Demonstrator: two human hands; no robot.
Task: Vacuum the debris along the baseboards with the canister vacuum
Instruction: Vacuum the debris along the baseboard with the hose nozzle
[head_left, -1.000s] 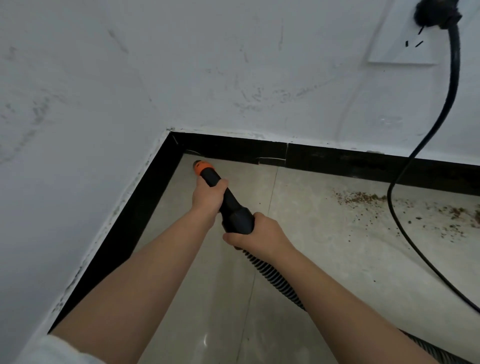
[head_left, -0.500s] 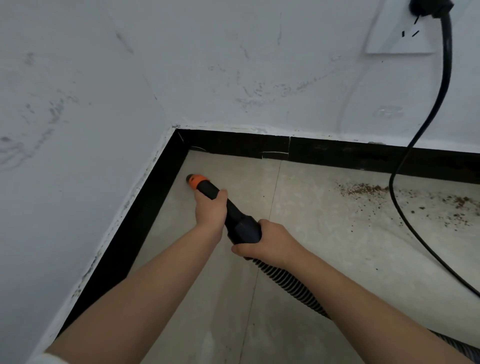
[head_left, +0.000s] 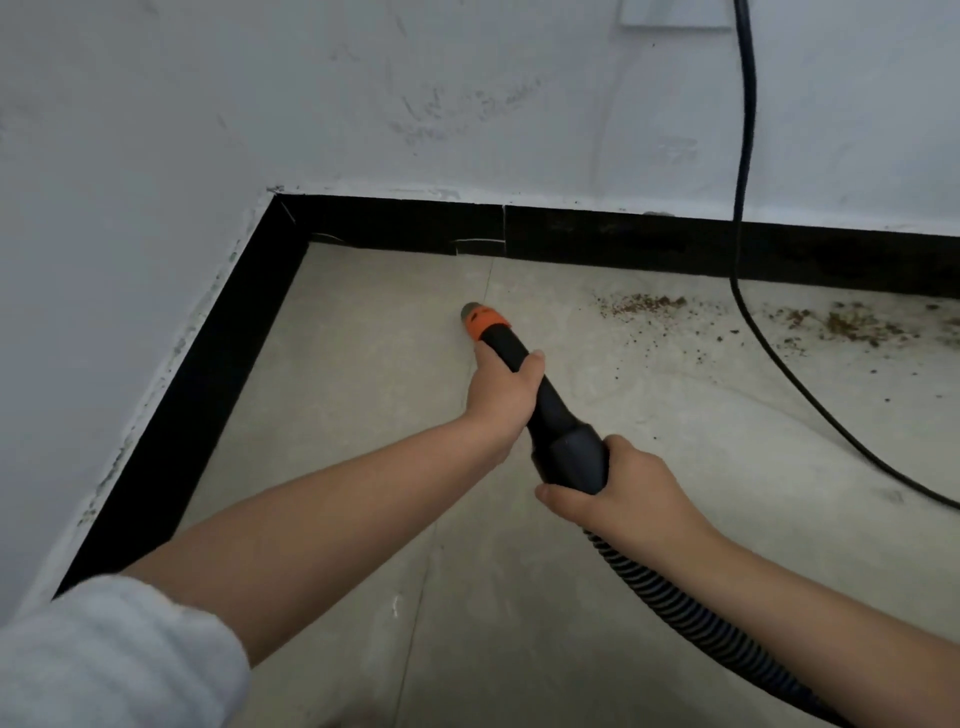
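Observation:
A black vacuum wand (head_left: 550, 410) with an orange-collared nozzle (head_left: 483, 319) points down at the pale floor tile near the room corner. My left hand (head_left: 506, 395) grips the wand just behind the nozzle. My right hand (head_left: 615, 491) grips the thicker cuff where the ribbed black hose (head_left: 691, 618) joins and runs off to the lower right. Brown debris (head_left: 644, 305) lies scattered along the black baseboard (head_left: 597, 234) to the right of the nozzle, with more debris (head_left: 852, 325) farther right. The canister is out of view.
A black power cord (head_left: 744, 171) hangs from a wall socket plate (head_left: 675, 15) and trails over the floor to the right, crossing the debris. White walls meet at a corner, with another black baseboard (head_left: 208, 374) running along the left wall.
The nozzle has swung away from the left baseboard toward the right, nearer the debris. The view has shifted left, so the socket sits closer to the top middle.

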